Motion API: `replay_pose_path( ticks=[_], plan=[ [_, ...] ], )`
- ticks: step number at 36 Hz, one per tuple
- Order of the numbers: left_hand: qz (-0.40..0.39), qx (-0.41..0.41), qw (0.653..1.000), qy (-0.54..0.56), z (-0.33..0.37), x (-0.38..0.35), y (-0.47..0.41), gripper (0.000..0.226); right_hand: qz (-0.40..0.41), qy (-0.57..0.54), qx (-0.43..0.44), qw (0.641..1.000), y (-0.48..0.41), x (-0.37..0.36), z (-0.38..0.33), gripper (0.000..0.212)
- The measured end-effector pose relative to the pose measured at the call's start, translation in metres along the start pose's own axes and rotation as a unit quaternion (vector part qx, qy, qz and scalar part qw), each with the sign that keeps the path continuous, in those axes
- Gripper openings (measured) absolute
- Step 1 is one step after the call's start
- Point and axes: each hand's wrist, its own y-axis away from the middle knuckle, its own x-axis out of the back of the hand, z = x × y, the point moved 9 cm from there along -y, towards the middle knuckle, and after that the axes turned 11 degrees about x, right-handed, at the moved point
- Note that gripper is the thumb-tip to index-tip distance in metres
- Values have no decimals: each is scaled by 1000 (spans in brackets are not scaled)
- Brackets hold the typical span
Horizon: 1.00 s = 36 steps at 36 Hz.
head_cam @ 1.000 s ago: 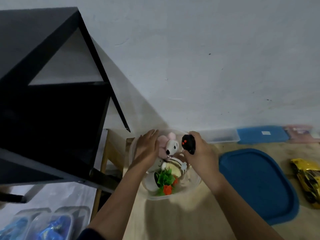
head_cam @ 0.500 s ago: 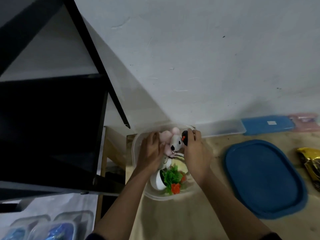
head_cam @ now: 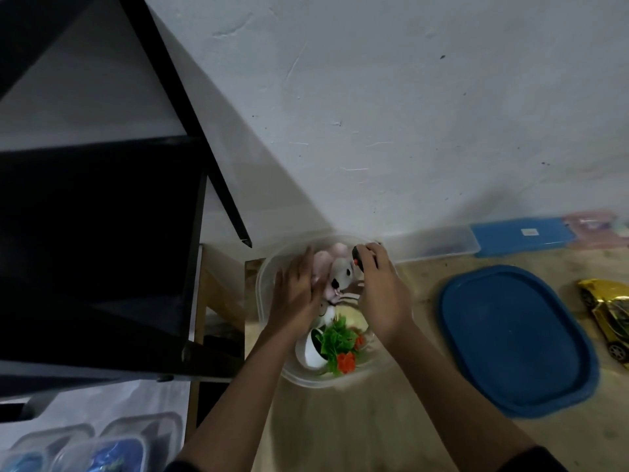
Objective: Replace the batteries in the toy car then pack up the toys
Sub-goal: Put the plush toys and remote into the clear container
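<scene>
A clear plastic tub (head_cam: 263, 277) sits on the wooden table against the wall. Inside lie a pink and white plush mouse (head_cam: 335, 272), a white pot with green leaves and orange flowers (head_cam: 335, 345), and other small toys. My left hand (head_cam: 294, 294) presses flat against the plush mouse, fingers apart. My right hand (head_cam: 379, 291) holds a small black remote control with red buttons (head_cam: 357, 258) down at the tub's far rim. The blue lid (head_cam: 514, 338) lies to the right, and the gold toy car (head_cam: 609, 315) beyond it.
A black shelf frame (head_cam: 102, 233) looms at the left, close to the tub. A clear box (head_cam: 432, 240) with a blue lid (head_cam: 520, 233) sits against the wall. Lidded containers (head_cam: 85, 451) rest on the floor at lower left.
My right hand has lowered the black remote into the tub's far side. My left hand has slid onto the plush mouse. The view has tilted down and closer.
</scene>
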Motion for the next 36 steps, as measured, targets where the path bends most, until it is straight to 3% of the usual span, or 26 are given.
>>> replay_pose_path(
  ticks=[6,12,17,27,36],
  plan=[
    [-18,-32,995,-95,-1,-12,1,68,1,-36,-4,999,1,-21,6,71],
    [-36,-6,990,-140,-11,-21,-1,69,-62,-61,5,996,3,-39,6,55],
    [-49,10,991,-128,-12,-17,-1,57,-203,-170,-80,961,12,-67,16,62],
    [-48,26,993,-106,-15,-13,1,58,-250,-95,-35,963,35,-56,-1,90],
    [-52,34,993,-103,-12,-13,2,57,-284,-110,-55,951,39,-65,1,90]
  ],
)
